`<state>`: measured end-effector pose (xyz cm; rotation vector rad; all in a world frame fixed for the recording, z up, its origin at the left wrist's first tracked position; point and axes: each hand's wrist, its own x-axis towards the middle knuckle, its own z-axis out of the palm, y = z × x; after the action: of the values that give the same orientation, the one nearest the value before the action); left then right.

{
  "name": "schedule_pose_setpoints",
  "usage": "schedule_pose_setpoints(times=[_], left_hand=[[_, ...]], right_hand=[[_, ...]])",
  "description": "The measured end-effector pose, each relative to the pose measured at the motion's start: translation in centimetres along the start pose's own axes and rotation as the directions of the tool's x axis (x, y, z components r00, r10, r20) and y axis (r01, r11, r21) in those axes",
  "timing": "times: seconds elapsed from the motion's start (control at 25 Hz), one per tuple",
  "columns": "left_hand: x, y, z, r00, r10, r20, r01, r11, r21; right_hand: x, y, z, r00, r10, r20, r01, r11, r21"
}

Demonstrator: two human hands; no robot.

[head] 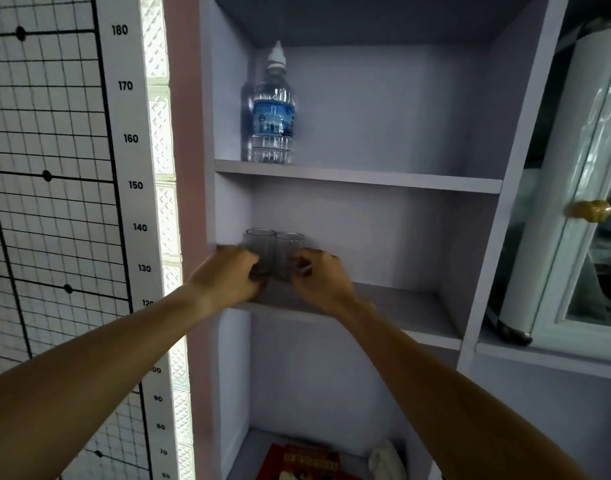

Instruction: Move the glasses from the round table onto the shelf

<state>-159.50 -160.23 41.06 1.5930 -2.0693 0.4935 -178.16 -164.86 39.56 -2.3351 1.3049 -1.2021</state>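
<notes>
Two clear drinking glasses stand side by side at the left end of the middle shelf (401, 306) of a pale lilac shelf unit. My left hand (228, 275) is wrapped around the left glass (261, 245). My right hand (319, 278) grips the right glass (288, 252). The glasses touch or nearly touch each other. Their bases are hidden behind my fingers, so I cannot tell whether they rest on the board. The round table is out of view.
A water bottle (271, 112) stands on the shelf above, at its left. The lower compartment holds a red box (307, 462) and a white cloth (387, 459). A white cabinet door with a gold knob (589, 210) is at the right. A height chart (134, 185) hangs left.
</notes>
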Motion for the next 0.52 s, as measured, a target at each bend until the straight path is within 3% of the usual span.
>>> schedule_pose_setpoints(times=[0.08,0.16,0.32,0.52], left_hand=[[-1.8,-1.2,-1.6,0.998,-0.047,-0.049,0.037,0.981,-0.191],[-4.2,-3.2,-3.4,0.993,-0.109,-0.042,0.096,0.967,-0.235],[-11.9,-10.4,-8.2,0.938,-0.339,0.066,0.344,0.936,-0.076],[-27.5,-18.0,-17.7,0.807,-0.585,0.081,0.582,0.811,0.057]], right_hand=[[-0.3,-1.6,0.9,1.000,-0.007,0.012,0.007,1.000,0.012],[-0.4,-3.6,2.1,0.999,-0.010,0.045,0.009,0.999,0.034],[-1.5,-10.8,6.4,0.983,-0.091,0.157,0.070,0.988,0.139],[-5.9,-25.2,15.2,0.904,-0.297,0.307,0.217,0.938,0.269]])
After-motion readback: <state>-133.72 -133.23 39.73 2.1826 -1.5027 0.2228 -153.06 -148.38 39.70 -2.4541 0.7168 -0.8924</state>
